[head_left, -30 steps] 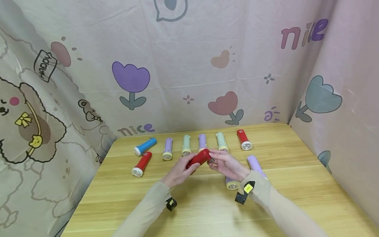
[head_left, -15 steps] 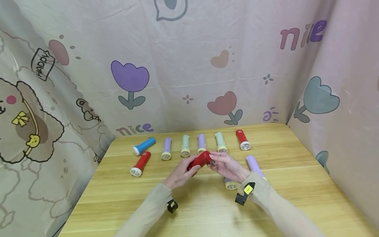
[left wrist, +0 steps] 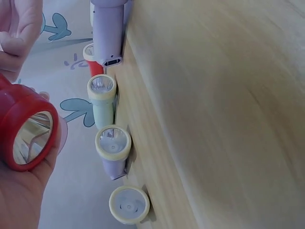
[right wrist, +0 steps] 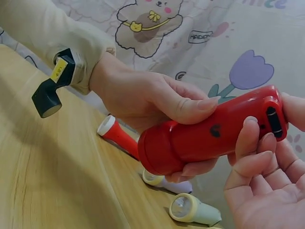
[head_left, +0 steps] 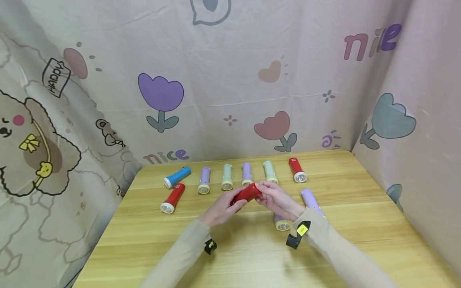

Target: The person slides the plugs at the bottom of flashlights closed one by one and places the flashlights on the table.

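Observation:
A red flashlight (head_left: 247,193) is held tilted above the table, its barrel gripped by my left hand (head_left: 219,210). My right hand (head_left: 278,201) pinches the tail end with its fingertips. At that end a black slot-like part (right wrist: 273,121) shows in the right wrist view. The red-rimmed lens (left wrist: 33,138) of this flashlight faces the left wrist camera. Beneath my right hand and wrist lie two purple flashlights, one (head_left: 282,225) mostly hidden and another (head_left: 310,201) partly covered by the sleeve.
Along the back of the wooden table (head_left: 144,248) lie a blue flashlight (head_left: 177,177), purple (head_left: 204,180) and mint-green (head_left: 227,177) ones, and a red one (head_left: 297,170). Another red flashlight (head_left: 173,198) lies at the left. A printed curtain (head_left: 216,80) hangs behind.
Both hands and the red flashlight have shifted slightly to the right in the head view, and the flashlight lies a little flatter. The flashlights on the table stay put.

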Demonstrator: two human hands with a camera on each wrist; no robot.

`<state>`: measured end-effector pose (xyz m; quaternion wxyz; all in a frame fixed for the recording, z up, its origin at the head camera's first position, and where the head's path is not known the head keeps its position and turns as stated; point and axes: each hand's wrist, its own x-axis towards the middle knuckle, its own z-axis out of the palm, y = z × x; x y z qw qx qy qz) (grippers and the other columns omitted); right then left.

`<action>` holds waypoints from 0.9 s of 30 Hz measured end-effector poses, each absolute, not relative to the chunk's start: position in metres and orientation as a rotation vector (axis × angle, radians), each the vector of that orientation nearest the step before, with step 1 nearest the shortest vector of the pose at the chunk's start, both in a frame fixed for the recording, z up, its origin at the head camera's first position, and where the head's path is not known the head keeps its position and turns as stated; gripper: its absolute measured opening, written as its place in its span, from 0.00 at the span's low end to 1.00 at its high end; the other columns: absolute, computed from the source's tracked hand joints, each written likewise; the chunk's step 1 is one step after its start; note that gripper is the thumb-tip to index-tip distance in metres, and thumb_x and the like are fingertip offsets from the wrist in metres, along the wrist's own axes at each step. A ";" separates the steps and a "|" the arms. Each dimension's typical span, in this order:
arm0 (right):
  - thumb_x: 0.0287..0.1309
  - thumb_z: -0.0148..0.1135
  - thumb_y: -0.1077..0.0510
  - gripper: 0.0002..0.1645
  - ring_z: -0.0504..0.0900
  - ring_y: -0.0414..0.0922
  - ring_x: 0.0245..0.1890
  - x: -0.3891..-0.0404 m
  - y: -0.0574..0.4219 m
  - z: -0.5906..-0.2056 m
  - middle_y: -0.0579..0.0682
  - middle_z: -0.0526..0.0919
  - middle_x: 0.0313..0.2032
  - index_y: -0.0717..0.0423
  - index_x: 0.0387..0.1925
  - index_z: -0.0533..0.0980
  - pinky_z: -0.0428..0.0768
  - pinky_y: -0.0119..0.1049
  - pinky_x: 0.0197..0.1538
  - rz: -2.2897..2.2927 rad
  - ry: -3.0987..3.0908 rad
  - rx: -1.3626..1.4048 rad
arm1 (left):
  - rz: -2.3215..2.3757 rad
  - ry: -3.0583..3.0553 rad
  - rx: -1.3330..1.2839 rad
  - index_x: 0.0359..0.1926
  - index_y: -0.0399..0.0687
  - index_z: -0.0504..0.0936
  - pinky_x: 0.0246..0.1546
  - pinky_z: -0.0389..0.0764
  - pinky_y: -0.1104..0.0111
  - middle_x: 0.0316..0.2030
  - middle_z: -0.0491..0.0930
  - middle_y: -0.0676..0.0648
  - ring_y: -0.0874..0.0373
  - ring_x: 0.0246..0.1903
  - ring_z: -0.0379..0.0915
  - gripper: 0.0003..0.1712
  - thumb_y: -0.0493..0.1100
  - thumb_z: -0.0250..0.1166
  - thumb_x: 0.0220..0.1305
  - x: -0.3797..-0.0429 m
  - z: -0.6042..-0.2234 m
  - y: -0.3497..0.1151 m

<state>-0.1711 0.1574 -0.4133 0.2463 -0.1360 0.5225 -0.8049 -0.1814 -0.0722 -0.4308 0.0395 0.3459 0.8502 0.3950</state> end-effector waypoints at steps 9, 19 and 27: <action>0.79 0.43 0.50 0.11 0.74 0.34 0.38 -0.168 0.156 -0.413 0.38 0.80 0.40 0.45 0.47 0.73 0.77 0.24 0.46 -2.262 1.315 -0.295 | 1.186 2.608 1.087 0.68 0.51 0.72 0.46 0.79 0.67 0.51 0.83 0.47 0.57 0.43 0.75 0.24 0.51 0.55 0.77 -0.183 -0.428 -0.074; 0.77 0.44 0.56 0.13 0.72 0.34 0.39 -0.167 0.152 -0.420 0.38 0.78 0.40 0.45 0.38 0.75 0.75 0.23 0.46 -2.299 1.235 -0.312 | 1.189 2.601 1.094 0.66 0.51 0.73 0.45 0.79 0.67 0.50 0.82 0.48 0.58 0.42 0.75 0.23 0.52 0.55 0.77 -0.185 -0.434 -0.074; 0.74 0.51 0.57 0.07 0.72 0.34 0.37 -0.166 0.149 -0.426 0.39 0.76 0.39 0.47 0.37 0.73 0.74 0.23 0.44 -2.321 1.187 -0.327 | 1.153 2.618 1.100 0.68 0.54 0.72 0.49 0.80 0.65 0.53 0.82 0.49 0.58 0.45 0.75 0.24 0.53 0.54 0.77 -0.183 -0.440 -0.075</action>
